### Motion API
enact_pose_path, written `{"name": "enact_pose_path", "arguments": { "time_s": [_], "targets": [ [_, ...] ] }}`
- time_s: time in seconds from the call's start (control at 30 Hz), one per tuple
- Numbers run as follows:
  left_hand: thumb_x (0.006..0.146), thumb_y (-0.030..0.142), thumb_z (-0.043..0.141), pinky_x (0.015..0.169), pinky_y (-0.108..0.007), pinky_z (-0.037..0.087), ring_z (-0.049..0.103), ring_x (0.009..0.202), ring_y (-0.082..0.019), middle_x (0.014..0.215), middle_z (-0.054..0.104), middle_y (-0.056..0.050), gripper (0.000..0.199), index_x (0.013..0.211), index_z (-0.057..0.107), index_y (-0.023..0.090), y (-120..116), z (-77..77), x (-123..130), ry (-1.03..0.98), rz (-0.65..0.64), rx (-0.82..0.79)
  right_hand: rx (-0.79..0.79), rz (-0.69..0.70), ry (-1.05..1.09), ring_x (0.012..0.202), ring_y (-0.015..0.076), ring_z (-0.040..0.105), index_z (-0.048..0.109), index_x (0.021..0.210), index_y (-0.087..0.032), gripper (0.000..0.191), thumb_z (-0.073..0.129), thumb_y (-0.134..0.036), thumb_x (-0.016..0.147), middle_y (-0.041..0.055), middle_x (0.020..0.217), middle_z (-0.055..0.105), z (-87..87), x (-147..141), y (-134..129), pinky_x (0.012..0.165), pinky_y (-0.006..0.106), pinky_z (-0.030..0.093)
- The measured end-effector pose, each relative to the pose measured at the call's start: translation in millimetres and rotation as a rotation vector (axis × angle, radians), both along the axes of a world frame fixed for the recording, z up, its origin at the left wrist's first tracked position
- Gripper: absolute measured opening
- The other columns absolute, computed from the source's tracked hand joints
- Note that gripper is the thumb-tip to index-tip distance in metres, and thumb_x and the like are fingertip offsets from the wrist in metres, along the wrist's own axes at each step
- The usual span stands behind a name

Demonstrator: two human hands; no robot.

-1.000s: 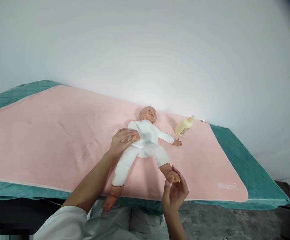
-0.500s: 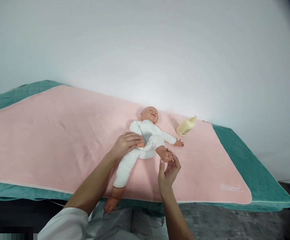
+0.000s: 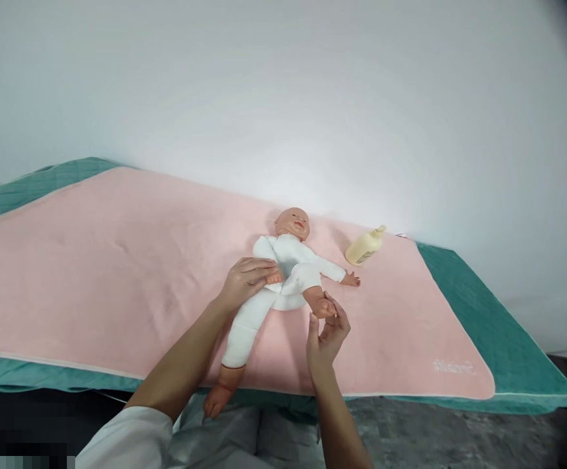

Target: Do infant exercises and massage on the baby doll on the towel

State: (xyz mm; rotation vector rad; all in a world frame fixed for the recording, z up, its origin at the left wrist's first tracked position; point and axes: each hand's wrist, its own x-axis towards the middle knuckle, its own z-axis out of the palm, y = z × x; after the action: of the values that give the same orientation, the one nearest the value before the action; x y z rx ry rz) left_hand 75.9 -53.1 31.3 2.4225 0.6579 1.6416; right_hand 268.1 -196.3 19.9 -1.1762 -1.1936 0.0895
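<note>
A baby doll (image 3: 293,251) with a white cloth body lies on its back on the pink mat (image 3: 141,273), its head toward the wall. My left hand (image 3: 248,281) is closed about the doll's hand (image 3: 274,277) on the left side of its belly, fingers together over the top. At the other side, my right hand (image 3: 328,337) grips the raised bare foot (image 3: 321,305) between thumb and fingers, with that leg bent. The doll's other leg (image 3: 244,332) stretches toward me, its foot hanging past the mat's front edge.
A pale yellow pump bottle (image 3: 364,247) lies tilted on the mat, beyond the doll's outstretched hand. Green quilted padding (image 3: 488,326) shows around the pink mat. Behind it all rises a white wall (image 3: 283,98); grey floor (image 3: 434,433) is below the front edge.
My right hand has shifted slightly left and down with the doll's foot in it. My left hand stays where it was, and the bottle has not moved.
</note>
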Motion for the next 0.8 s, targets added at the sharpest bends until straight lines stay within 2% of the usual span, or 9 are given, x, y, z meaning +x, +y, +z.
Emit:
{"name": "enact_pose_path", "arguments": {
  "time_s": [0.13,0.27,0.4,0.53,0.63,0.8],
  "targets": [
    [0.087,0.025,0.068,0.088,-0.037,0.054,0.071,0.098,-0.019,0.107,0.076,-0.003,0.017,0.103,0.074,0.027,-2.0,-0.6,4.8,-0.128,0.101,-0.105,-0.034,-0.029,0.068,0.119,0.0283,0.061,0.047,0.129,-0.02,0.042,0.06,-0.029,0.09,0.0173,0.126,0.059,3.8,5.8,-15.7,0.094,0.051,0.053],
    [0.082,0.029,0.073,0.09,-0.039,0.055,0.07,0.099,-0.021,0.104,0.075,-0.004,0.017,0.099,0.075,0.026,-7.3,1.9,6.8,-0.306,0.24,-0.238,-0.078,-0.064,0.099,0.115,0.0292,0.063,0.051,0.126,-0.017,0.041,0.061,-0.031,0.089,0.0187,0.123,0.061,6.1,12.3,-34.1,0.091,0.048,0.055],
    [0.077,0.031,0.076,0.096,-0.041,0.054,0.068,0.102,-0.023,0.106,0.074,-0.005,0.026,0.102,0.075,0.023,-11.6,10.0,4.8,-0.481,0.391,-0.465,-0.065,-0.044,0.092,0.112,0.0284,0.065,0.051,0.126,-0.018,0.04,0.061,-0.029,0.089,0.0177,0.12,0.063,8.1,19.4,-49.4,0.089,0.047,0.056],
    [0.075,0.028,0.077,0.104,-0.043,0.049,0.065,0.111,-0.024,0.114,0.072,-0.007,0.035,0.109,0.072,0.02,-4.9,12.8,-0.7,-0.704,0.368,-0.605,-0.114,-0.039,0.079,0.112,0.0283,0.065,0.054,0.124,-0.018,0.038,0.061,-0.028,0.089,0.017,0.12,0.064,7.4,25.2,-65.2,0.09,0.047,0.056],
    [0.077,0.027,0.075,0.104,-0.043,0.049,0.066,0.11,-0.023,0.113,0.072,-0.008,0.033,0.109,0.072,0.018,5.6,9.1,-6.8,-0.884,0.322,-0.674,-0.198,-0.044,0.051,0.117,0.0284,0.063,0.053,0.129,-0.019,0.041,0.061,-0.027,0.089,0.0173,0.124,0.062,-2.9,28.1,-81.1,0.093,0.047,0.055],
    [0.079,0.028,0.075,0.099,-0.04,0.053,0.066,0.108,-0.022,0.111,0.07,-0.009,0.026,0.102,0.072,0.016,20.0,0.8,-20.4,-1.187,0.404,-0.874,-0.343,-0.045,-0.053,0.131,0.0295,0.053,0.044,0.142,-0.021,0.051,0.055,-0.025,0.093,0.0188,0.142,0.052,-35.6,28.3,-110.0,0.098,0.047,0.054]
  ]
}}
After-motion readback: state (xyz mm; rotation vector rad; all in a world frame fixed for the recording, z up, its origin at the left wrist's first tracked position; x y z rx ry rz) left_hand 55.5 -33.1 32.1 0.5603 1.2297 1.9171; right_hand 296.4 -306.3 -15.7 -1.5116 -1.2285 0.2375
